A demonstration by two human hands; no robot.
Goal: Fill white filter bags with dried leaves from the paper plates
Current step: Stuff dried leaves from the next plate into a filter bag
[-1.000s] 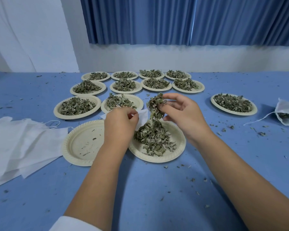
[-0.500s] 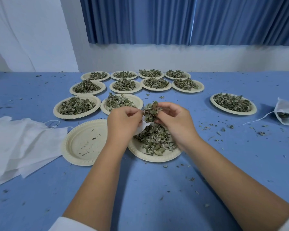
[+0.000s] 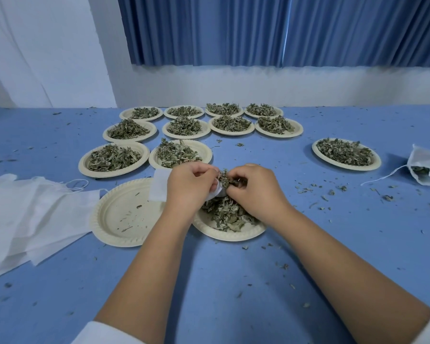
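Note:
My left hand (image 3: 190,183) grips a white filter bag (image 3: 159,184) by its mouth, above the near paper plate (image 3: 230,233) that holds a heap of dried leaves (image 3: 225,214). My right hand (image 3: 255,188) pinches a clump of dried leaves (image 3: 224,178) and presses it against the bag's opening between the two hands. Most of the bag's mouth is hidden behind my fingers.
An almost bare plate (image 3: 124,214) lies left of the near one. A stack of flat white bags (image 3: 32,217) sits at the far left. Several leaf-filled plates (image 3: 184,126) stand behind, one more plate (image 3: 345,153) at right, beside a filled bag (image 3: 426,167) with a string. Leaf crumbs litter the blue table (image 3: 233,281).
My right hand came down and left with the clump of leaves, from raised above the plate to the bag's mouth. My left hand shifted slightly toward it.

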